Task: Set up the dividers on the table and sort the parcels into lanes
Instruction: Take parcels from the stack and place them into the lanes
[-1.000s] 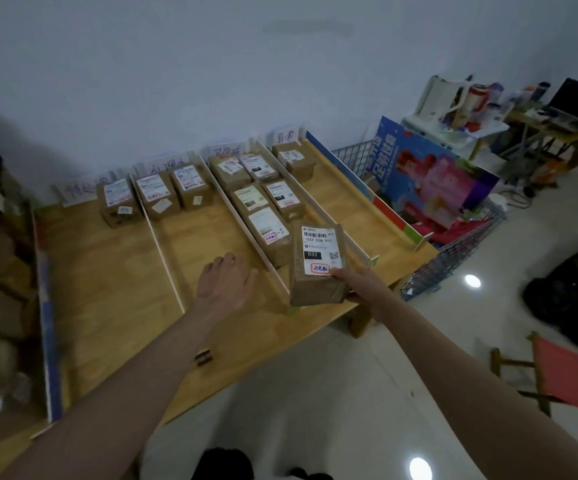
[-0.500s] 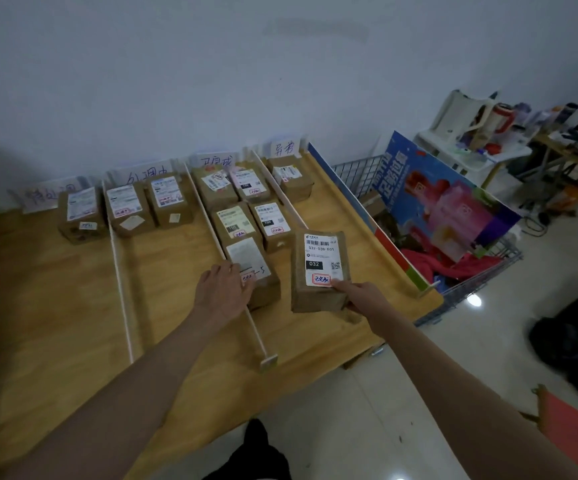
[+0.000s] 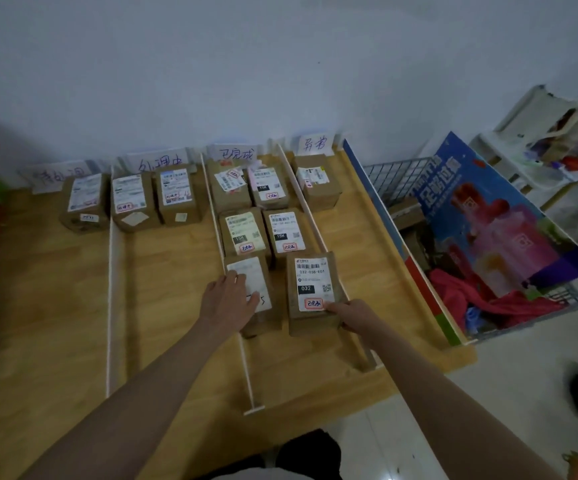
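White dividers (image 3: 111,289) split the wooden table (image 3: 45,306) into lanes, each with a handwritten sign at the wall. My right hand (image 3: 351,315) grips the near corner of a brown parcel (image 3: 312,289) labelled 032, which rests in the third lane behind two rows of parcels. My left hand (image 3: 227,301) lies flat, fingers spread, on the neighbouring parcel (image 3: 258,296) in the same lane. Three more parcels (image 3: 131,200) stand in the two left lanes and one parcel (image 3: 320,183) in the far-right lane.
A wire basket (image 3: 557,299) with a blue poster, red cloth and a box stands right of the table. A coloured board (image 3: 405,244) edges the table's right side. Shelves with clutter (image 3: 557,140) fill the far right. The wall runs behind the signs.
My right hand has carried the 032 parcel forward and set it down in the third lane. My left hand slid onto the parcel beside it. The camera moved closer over the table.
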`<action>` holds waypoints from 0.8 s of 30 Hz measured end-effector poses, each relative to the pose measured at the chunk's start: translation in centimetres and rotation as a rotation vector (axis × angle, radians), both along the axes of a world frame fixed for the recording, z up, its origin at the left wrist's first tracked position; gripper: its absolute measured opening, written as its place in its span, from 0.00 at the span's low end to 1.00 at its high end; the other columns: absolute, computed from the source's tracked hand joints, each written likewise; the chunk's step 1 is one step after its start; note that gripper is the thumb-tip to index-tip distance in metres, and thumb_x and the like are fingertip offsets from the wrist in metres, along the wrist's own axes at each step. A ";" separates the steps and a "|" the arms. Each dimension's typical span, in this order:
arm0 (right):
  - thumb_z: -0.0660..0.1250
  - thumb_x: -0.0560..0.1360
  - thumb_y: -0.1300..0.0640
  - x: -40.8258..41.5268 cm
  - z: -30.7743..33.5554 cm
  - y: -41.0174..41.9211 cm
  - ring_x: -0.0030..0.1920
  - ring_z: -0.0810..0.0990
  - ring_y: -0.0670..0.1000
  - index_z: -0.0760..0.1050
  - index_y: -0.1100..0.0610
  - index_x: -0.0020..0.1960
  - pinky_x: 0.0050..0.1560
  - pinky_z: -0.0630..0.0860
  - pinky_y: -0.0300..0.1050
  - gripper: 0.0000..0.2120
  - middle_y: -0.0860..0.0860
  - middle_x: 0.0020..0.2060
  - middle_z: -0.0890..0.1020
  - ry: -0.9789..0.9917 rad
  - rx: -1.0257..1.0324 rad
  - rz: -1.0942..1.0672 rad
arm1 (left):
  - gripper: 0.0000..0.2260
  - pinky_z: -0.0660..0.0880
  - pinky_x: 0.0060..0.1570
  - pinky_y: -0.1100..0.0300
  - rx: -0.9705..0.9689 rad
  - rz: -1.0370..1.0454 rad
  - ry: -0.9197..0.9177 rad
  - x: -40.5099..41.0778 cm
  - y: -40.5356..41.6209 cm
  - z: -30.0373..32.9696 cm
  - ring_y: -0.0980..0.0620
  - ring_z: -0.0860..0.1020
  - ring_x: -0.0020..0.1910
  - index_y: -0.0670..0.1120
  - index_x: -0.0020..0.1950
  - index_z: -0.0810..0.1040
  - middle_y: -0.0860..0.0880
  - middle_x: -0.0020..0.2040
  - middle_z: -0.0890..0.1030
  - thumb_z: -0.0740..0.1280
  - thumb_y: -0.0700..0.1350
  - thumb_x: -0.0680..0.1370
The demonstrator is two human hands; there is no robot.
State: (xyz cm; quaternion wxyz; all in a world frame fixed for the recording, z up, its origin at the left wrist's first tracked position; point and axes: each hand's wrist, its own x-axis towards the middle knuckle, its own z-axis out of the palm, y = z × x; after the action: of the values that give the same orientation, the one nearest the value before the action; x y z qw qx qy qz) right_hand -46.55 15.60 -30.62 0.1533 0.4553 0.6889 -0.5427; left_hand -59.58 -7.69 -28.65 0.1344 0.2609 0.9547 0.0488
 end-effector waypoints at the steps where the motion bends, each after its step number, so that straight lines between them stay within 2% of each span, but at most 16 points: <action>1: 0.75 0.71 0.46 -0.7 -0.7 0.5 0.52 0.83 0.56 0.77 0.65 0.63 0.55 0.82 0.52 0.28 0.57 0.54 0.83 -0.014 -0.007 0.028 | 0.23 0.70 0.60 0.52 -0.016 0.012 -0.002 -0.2 0.3 -0.2 0.46 0.73 0.62 0.45 0.70 0.70 0.46 0.69 0.71 0.57 0.58 0.81; 7: 0.71 0.76 0.52 -3.8 -2.7 2.1 0.55 0.82 0.57 0.78 0.64 0.63 0.54 0.79 0.50 0.20 0.58 0.57 0.82 -0.062 -0.035 0.180 | 0.25 0.72 0.59 0.53 -0.051 0.071 -0.016 -0.7 1.9 -1.3 0.48 0.76 0.58 0.46 0.69 0.69 0.47 0.67 0.71 0.63 0.59 0.77; 11: 0.68 0.79 0.54 -5.6 -3.9 2.8 0.53 0.81 0.55 0.78 0.63 0.64 0.45 0.77 0.43 0.18 0.57 0.59 0.82 -0.069 -0.007 0.276 | 0.27 0.71 0.59 0.53 -0.085 0.067 -0.008 -0.8 2.4 -1.8 0.48 0.76 0.57 0.47 0.69 0.67 0.48 0.66 0.69 0.65 0.60 0.76; 17: 0.67 0.79 0.53 -7.6 -4.8 3.8 0.60 0.79 0.57 0.76 0.64 0.66 0.59 0.78 0.50 0.20 0.58 0.61 0.80 -0.069 0.005 0.294 | 0.26 0.70 0.60 0.53 -0.076 0.091 -0.001 -0.9 3.1 -2.1 0.48 0.75 0.57 0.47 0.67 0.67 0.48 0.65 0.69 0.67 0.59 0.75; 21: 0.66 0.80 0.55 -8.3 -5.2 4.4 0.61 0.79 0.58 0.76 0.65 0.67 0.57 0.77 0.48 0.19 0.59 0.62 0.80 -0.065 0.030 0.314 | 0.25 0.70 0.61 0.54 -0.053 0.112 0.008 -1.0 3.4 -2.2 0.48 0.75 0.57 0.48 0.66 0.68 0.48 0.65 0.69 0.68 0.59 0.74; 24: 0.65 0.81 0.56 -8.7 -5.3 4.6 0.63 0.78 0.59 0.75 0.65 0.67 0.60 0.77 0.49 0.19 0.60 0.64 0.79 -0.048 0.045 0.313 | 0.26 0.71 0.62 0.54 -0.038 0.129 0.010 -0.8 3.4 -2.3 0.48 0.75 0.57 0.48 0.66 0.68 0.48 0.66 0.69 0.68 0.59 0.74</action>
State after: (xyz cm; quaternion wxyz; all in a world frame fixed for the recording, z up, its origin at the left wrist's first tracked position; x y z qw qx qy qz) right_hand -55.27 20.23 -35.97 0.2422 0.3584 0.7596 -0.4857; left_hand -60.42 -4.26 -30.93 0.1311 0.1964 0.9710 0.0380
